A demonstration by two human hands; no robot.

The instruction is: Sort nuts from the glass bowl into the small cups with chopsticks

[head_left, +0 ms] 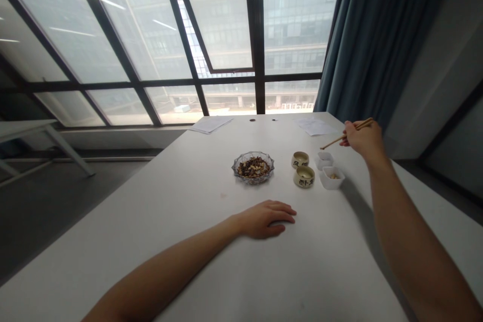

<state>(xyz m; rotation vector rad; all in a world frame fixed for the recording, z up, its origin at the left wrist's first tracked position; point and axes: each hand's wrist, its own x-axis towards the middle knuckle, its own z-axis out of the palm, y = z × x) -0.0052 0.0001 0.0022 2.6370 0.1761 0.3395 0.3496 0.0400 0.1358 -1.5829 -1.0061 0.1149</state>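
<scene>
My right hand (363, 139) is raised at the right, closed around a pair of wooden chopsticks (341, 137) whose tips point left and down, above the small dishes. My left hand (267, 219) lies flat on the white table (188, 211), palm down, fingers stretched out, holding nothing. Ahead of it stands a glass bowl (253, 166) filled with mixed nuts and beans. To its right are two small round cups with dark characters (300, 160) (304, 176) and two small white square dishes (324, 160) (331, 177); the nearer dish holds a few pale pieces.
Sheets of paper (210, 124) (315, 126) lie at the table's far edge, near two small round holes. A large window with dark frames is behind, a blue-grey curtain (370, 35) at the right, and another white table (26, 131) at the far left.
</scene>
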